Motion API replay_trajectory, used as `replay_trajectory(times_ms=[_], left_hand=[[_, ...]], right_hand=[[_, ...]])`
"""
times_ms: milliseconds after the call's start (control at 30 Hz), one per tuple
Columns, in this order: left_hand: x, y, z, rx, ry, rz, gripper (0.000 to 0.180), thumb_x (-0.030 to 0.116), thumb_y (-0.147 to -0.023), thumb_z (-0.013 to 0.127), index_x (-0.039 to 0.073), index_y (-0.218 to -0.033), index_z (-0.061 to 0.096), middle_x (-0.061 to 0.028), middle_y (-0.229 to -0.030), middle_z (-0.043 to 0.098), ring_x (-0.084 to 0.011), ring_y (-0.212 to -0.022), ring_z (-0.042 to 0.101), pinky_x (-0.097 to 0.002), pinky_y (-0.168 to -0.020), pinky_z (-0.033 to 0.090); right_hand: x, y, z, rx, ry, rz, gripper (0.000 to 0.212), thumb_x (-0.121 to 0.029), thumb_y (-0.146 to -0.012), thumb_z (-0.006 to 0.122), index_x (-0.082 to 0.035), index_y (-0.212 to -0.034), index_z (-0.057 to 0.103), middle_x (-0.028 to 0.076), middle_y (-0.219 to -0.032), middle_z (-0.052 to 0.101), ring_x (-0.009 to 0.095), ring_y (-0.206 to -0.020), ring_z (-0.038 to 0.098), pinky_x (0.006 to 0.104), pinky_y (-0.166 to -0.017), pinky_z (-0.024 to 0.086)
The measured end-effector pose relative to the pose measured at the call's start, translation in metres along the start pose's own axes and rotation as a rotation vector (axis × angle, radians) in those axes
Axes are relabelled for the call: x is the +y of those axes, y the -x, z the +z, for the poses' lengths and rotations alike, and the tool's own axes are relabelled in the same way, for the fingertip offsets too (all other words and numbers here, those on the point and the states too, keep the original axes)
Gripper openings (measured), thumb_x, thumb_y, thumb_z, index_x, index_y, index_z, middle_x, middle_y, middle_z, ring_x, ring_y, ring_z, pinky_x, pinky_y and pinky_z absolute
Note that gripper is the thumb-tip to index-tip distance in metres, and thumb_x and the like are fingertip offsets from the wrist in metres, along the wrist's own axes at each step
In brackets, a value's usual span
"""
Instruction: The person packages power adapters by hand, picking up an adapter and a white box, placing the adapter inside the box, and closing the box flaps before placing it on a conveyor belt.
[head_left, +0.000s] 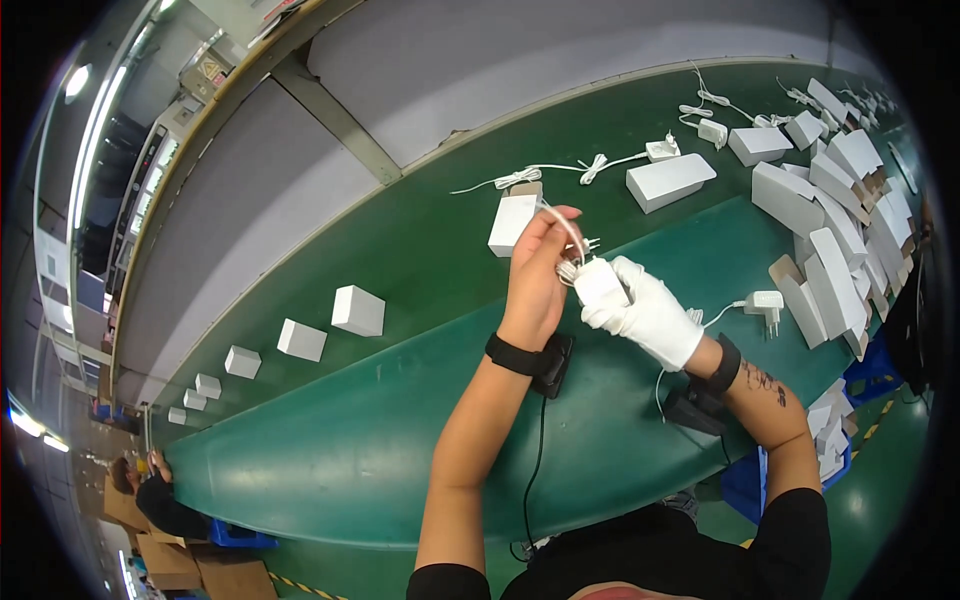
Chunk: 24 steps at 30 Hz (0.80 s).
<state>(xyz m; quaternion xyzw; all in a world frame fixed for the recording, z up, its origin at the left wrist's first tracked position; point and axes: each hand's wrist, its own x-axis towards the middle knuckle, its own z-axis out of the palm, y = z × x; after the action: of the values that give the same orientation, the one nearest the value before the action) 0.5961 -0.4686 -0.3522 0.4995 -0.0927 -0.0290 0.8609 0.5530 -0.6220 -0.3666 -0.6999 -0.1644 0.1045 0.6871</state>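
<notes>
My bare left hand (538,278) is closed around a white cable (570,228), which loops over its fingertips. Part of the coiled cable is hidden behind the fingers. My right hand (648,312), in a white glove, grips a white power adapter (599,285) whose prongs point up and away from me. Just beyond my left hand stands a white box (511,222) with its brown inner flap raised. Another white adapter (765,302) lies on the green table to the right of my glove, its cable running back beneath my right wrist.
Along the far strip lie more adapters with tied cables (660,150) and a closed white box (672,182). A heap of open white boxes (835,220) fills the right side. Closed boxes (358,311) form a row leftward, towards another person (165,500) at the far left end.
</notes>
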Motion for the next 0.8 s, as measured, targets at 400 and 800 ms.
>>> replay_trajectory(times_ms=[400,800], left_hand=[[0.034,-0.06,-0.097,0.197,-1.666,-0.486,0.058,0.032,-0.072,0.072,0.003,-0.118,0.053,-0.0131,-0.121,0.055,-0.0228,-0.117,0.049,-0.0332,-0.094,0.041],[0.073,0.041,-0.076,-0.237,-1.579,0.116,0.059,0.003,-0.06,0.07,0.009,-0.116,0.054,-0.01,-0.112,0.055,-0.03,-0.108,0.051,-0.0367,-0.091,0.046]], right_hand=[[-0.012,0.003,-0.046,-0.093,-0.586,-0.104,0.073,-0.046,-0.075,0.075,-0.005,-0.128,0.045,0.005,-0.102,0.059,0.014,-0.091,0.059,0.0288,-0.084,0.049],[-0.037,0.01,-0.085,-0.475,0.555,0.21,0.042,-0.026,-0.078,0.072,-0.004,-0.111,0.059,0.007,-0.102,0.063,0.02,-0.084,0.063,0.0326,-0.075,0.05]])
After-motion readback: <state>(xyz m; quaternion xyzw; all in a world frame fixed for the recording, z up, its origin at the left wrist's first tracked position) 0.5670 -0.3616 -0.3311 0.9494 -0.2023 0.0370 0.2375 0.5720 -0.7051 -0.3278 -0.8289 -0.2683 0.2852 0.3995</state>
